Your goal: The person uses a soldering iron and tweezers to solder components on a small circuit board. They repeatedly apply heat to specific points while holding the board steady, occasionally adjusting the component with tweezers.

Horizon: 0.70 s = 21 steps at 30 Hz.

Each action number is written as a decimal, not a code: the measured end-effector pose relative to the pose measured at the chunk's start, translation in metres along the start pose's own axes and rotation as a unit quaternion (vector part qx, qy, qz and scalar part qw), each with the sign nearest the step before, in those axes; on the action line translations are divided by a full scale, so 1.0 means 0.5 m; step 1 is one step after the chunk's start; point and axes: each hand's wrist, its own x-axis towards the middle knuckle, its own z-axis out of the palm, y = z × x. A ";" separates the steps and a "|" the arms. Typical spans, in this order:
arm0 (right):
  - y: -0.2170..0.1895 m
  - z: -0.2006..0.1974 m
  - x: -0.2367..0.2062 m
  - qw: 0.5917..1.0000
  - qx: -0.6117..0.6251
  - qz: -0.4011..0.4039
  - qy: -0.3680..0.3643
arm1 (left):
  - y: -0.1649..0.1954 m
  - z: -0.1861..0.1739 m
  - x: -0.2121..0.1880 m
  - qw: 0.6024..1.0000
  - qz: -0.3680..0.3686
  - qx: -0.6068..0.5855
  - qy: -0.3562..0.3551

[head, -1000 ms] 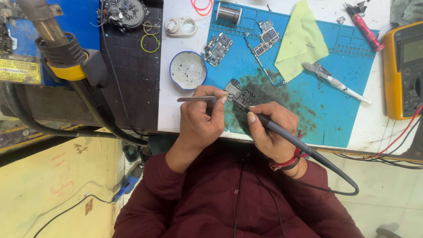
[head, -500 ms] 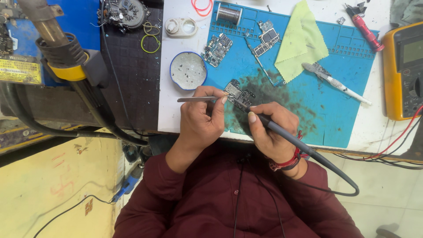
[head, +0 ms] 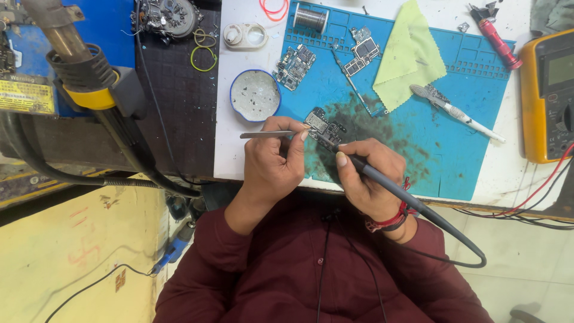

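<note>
Almost nothing differs from the frames half a second and one second earlier: both hands, the tools and every item on the bench sit where they did.

The left hand [head: 276, 161], just left of the frame's centre, has its fingers pinched narrowly around a pair of metal tweezers [head: 269, 135], which lie level with their free end pointing toward the left edge. The right hand [head: 366, 176], just right of centre, grips a dark soldering iron [head: 382, 182] like a pen, fingers closed on its handle; its cable loops away to the lower right. The tips of both tools meet at a small circuit board [head: 324, 127], which lies at the centre of the frame on the stained lower-left part of a blue work mat [head: 442, 149].

Above the left hand stands a round blue-rimmed dish [head: 255, 94], just off the mat's left edge. More boards [head: 294, 66] lie on the mat's upper part, beside a yellow-green cloth [head: 406, 57]. A yellow meter [head: 550, 96] sits at the right edge, a red-handled tool [head: 495, 40] at the upper right.
</note>
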 end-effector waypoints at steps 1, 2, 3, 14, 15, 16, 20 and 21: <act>0.000 0.000 0.000 1.000 -0.003 0.000 0.000 | 0.000 0.000 0.000 1.000 -0.002 0.001 -0.001; 0.001 0.000 0.001 1.000 -0.002 -0.002 0.000 | 0.000 0.000 0.001 1.000 -0.004 0.003 -0.001; 0.000 0.000 0.002 1.000 -0.001 -0.004 0.001 | 0.000 0.000 0.001 1.000 -0.002 0.005 0.001; 0.002 -0.001 0.001 1.000 -0.001 -0.012 -0.002 | 0.000 0.000 0.002 1.000 -0.003 -0.001 0.000; 0.003 -0.001 0.000 1.000 -0.001 -0.015 -0.002 | 0.000 0.000 0.001 1.000 -0.004 -0.001 -0.001; 0.003 -0.001 0.000 1.000 -0.001 -0.018 -0.003 | 0.000 0.000 0.001 1.000 -0.005 -0.001 -0.001; 0.004 -0.003 -0.006 1.000 0.005 -0.003 0.019 | -0.002 -0.002 0.000 1.000 -0.002 -0.002 -0.003; 0.004 -0.002 -0.007 1.000 0.002 0.003 0.022 | -0.003 -0.002 -0.001 1.000 -0.009 -0.013 0.001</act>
